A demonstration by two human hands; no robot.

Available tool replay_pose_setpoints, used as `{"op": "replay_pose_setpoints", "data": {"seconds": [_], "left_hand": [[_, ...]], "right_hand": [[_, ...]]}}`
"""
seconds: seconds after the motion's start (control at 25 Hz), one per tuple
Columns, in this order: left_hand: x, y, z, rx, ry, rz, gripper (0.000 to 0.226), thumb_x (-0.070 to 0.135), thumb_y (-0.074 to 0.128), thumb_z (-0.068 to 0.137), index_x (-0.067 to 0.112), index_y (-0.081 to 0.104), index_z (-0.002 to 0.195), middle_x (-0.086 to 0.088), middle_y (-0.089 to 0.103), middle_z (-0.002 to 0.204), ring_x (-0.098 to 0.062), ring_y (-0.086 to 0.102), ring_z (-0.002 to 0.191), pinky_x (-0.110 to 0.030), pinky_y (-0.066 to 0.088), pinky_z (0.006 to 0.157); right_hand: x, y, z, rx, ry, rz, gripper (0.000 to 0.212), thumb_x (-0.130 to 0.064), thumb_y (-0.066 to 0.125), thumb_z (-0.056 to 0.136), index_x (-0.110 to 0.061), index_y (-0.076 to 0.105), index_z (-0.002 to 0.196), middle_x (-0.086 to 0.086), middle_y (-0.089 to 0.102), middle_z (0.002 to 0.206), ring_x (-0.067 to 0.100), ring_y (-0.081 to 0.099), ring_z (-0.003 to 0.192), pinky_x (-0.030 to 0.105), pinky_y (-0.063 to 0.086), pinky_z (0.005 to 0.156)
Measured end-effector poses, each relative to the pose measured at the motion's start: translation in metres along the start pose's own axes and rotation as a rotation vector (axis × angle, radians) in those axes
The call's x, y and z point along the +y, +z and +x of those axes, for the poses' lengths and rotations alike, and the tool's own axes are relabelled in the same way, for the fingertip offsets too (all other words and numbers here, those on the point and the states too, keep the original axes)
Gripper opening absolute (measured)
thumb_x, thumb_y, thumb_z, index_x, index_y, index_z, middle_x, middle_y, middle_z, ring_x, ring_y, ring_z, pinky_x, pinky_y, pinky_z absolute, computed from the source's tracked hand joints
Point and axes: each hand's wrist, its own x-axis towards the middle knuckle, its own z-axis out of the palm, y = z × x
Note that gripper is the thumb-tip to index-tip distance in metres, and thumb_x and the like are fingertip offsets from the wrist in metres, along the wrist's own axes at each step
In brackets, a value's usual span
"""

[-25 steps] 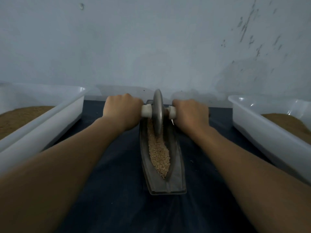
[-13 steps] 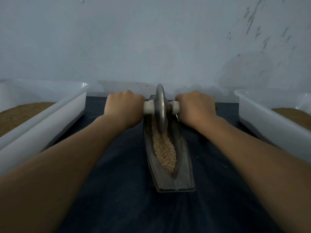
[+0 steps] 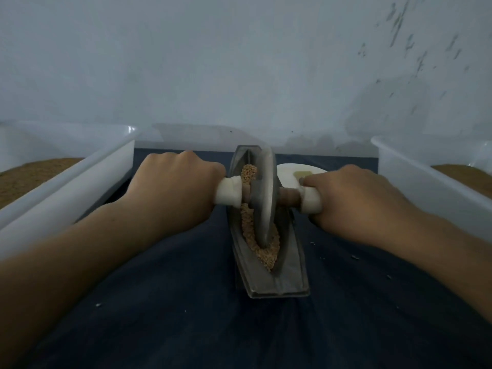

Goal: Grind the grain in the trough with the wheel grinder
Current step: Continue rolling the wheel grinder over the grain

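— What are we working on?
— A dark blue cloth [image 3: 186, 315]; our trough [image 3: 292, 278] lies on it between our left fingers [image 3: 209, 169] and right fingers [image 3: 316, 179].
— Outside them?
— A white tub [image 3: 66, 198] past the left, another tub [image 3: 415, 187] past the right, a plate [image 3: 290, 171] just beyond our right fingers.

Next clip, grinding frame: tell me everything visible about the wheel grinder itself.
The wheel grinder is a dull grey, metal-looking disc standing on edge lengthwise in the trough, its lower rim sunk into the grain toward the trough's near end. A brown axle runs through its centre, with a white sleeve on each side. The left hand grips the left sleeve and the right hand grips the right one, fingers curled round them. The disc's face looks smooth.
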Motion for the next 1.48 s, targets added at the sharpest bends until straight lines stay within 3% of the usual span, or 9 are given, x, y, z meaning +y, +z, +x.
{"op": "replay_pose_setpoints", "data": {"seconds": [0.2, 0.32, 0.48, 0.68, 0.84, 1.0, 1.24, 1.36, 1.48], "left_hand": [[0.008, 0.016, 0.050, -0.178, -0.227, -0.100, 0.013, 0.027, 0.058, 0.090, 0.027, 0.063, 0.102, -0.003, 0.059, 0.091, -0.029, 0.062, 0.083, -0.035, 0.040, 0.063], [0.004, 0.010, 0.039, -0.176, -0.159, -0.101, 0.007, 0.029, 0.061, 0.087, 0.031, 0.061, 0.093, 0.003, 0.054, 0.080, -0.021, 0.055, 0.069, -0.032, 0.038, 0.057], [0.007, 0.005, 0.016, 0.029, -0.043, 0.026, 0.034, 0.033, 0.076, 0.060, 0.036, 0.043, 0.066, 0.013, 0.016, 0.055, -0.006, 0.008, 0.044, -0.018, 0.008, 0.046], [0.011, 0.013, 0.065, -0.182, -0.165, -0.084, 0.017, 0.031, 0.059, 0.091, 0.030, 0.065, 0.106, -0.003, 0.061, 0.093, -0.028, 0.063, 0.083, -0.035, 0.040, 0.063], [0.011, 0.003, 0.040, -0.149, -0.089, -0.079, 0.011, 0.033, 0.062, 0.086, 0.033, 0.061, 0.098, 0.007, 0.050, 0.077, -0.023, 0.057, 0.072, -0.033, 0.037, 0.059], [0.002, 0.010, -0.004, 0.016, -0.026, -0.101, 0.019, 0.041, 0.069, 0.068, 0.038, 0.054, 0.077, 0.015, 0.023, 0.058, -0.011, 0.026, 0.047, -0.021, 0.014, 0.045], [0.012, 0.023, 0.058, -0.125, -0.242, -0.115, 0.015, 0.028, 0.058, 0.091, 0.026, 0.063, 0.105, -0.007, 0.062, 0.095, -0.032, 0.063, 0.086, -0.036, 0.040, 0.064], [0.006, 0.015, 0.040, -0.164, -0.128, -0.111, 0.013, 0.032, 0.061, 0.087, 0.031, 0.062, 0.100, 0.001, 0.056, 0.083, -0.025, 0.057, 0.072, -0.034, 0.037, 0.059], [0.003, 0.001, 0.001, 0.060, 0.027, -0.074, 0.019, 0.037, 0.074, 0.064, 0.035, 0.059, 0.075, 0.012, 0.020, 0.057, -0.011, 0.019, 0.044, -0.019, 0.012, 0.045]], "right_hand": [[-0.019, 0.011, 0.068, -0.072, 0.109, -0.038, 0.010, -0.028, 0.067, 0.087, -0.029, 0.065, 0.098, 0.001, 0.062, 0.089, 0.025, 0.058, 0.079, 0.030, 0.040, 0.062], [-0.010, 0.008, 0.060, -0.144, 0.036, 0.014, 0.011, -0.032, 0.069, 0.081, -0.036, 0.061, 0.087, -0.006, 0.062, 0.083, 0.020, 0.058, 0.074, 0.028, 0.038, 0.056], [-0.001, 0.013, 0.033, -0.154, -0.052, 0.090, 0.026, -0.039, 0.067, 0.061, -0.049, 0.052, 0.080, -0.015, 0.054, 0.061, 0.006, 0.050, 0.054, 0.022, 0.030, 0.044], [-0.020, 0.015, 0.082, -0.124, 0.081, 0.036, 0.015, -0.036, 0.069, 0.087, -0.032, 0.065, 0.101, 0.001, 0.067, 0.099, 0.025, 0.064, 0.090, 0.032, 0.044, 0.067], [-0.014, 0.007, 0.047, -0.159, -0.022, 0.060, 0.009, -0.035, 0.066, 0.085, -0.037, 0.060, 0.091, -0.007, 0.064, 0.086, 0.022, 0.063, 0.081, 0.033, 0.048, 0.060], [-0.009, -0.002, 0.022, 0.102, -0.155, -0.111, 0.026, -0.037, 0.068, 0.057, -0.038, 0.042, 0.061, -0.014, 0.040, 0.051, 0.005, 0.039, 0.041, 0.017, 0.018, 0.041], [-0.027, 0.012, 0.087, -0.047, 0.069, -0.011, 0.013, -0.026, 0.066, 0.087, -0.029, 0.065, 0.099, 0.002, 0.063, 0.094, 0.026, 0.056, 0.081, 0.032, 0.039, 0.065], [-0.017, 0.003, 0.065, -0.149, -0.033, 0.031, 0.012, -0.030, 0.070, 0.082, -0.034, 0.063, 0.091, -0.006, 0.060, 0.082, 0.018, 0.055, 0.070, 0.030, 0.043, 0.058], [-0.004, -0.004, 0.020, -0.150, -0.110, 0.093, 0.023, -0.041, 0.065, 0.062, -0.044, 0.052, 0.080, -0.015, 0.054, 0.063, 0.007, 0.052, 0.054, 0.025, 0.036, 0.044]]}}
